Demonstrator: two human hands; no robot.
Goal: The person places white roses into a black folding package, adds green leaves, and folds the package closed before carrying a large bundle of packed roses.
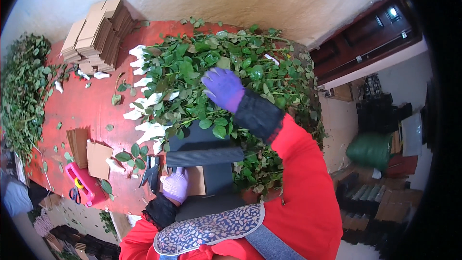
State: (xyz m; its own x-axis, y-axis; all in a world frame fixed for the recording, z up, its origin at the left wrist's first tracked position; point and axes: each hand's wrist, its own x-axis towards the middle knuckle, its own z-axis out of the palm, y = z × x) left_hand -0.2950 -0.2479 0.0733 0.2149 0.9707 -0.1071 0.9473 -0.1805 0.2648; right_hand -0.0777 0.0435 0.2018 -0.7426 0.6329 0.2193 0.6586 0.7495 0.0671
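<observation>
My right hand, in a purple glove, is over a heap of leafy rose stems, fingers slightly apart and nothing visible in them. White sleeve-like covers wrap the stems' left ends, probably over flower heads. Closer to my body, my left hand, in a lilac glove, lies at a brown cardboard piece, just below a ribbed black sheet. Its fingers are partly hidden, so a grip cannot be made out. A black stapler-like tool is beside it on the left.
A stack of folded cardboard stands against the wall. On the red table lie smaller cardboard pieces, a pink tape dispenser and dark-handled scissors. More leafy stems pile up at the far left.
</observation>
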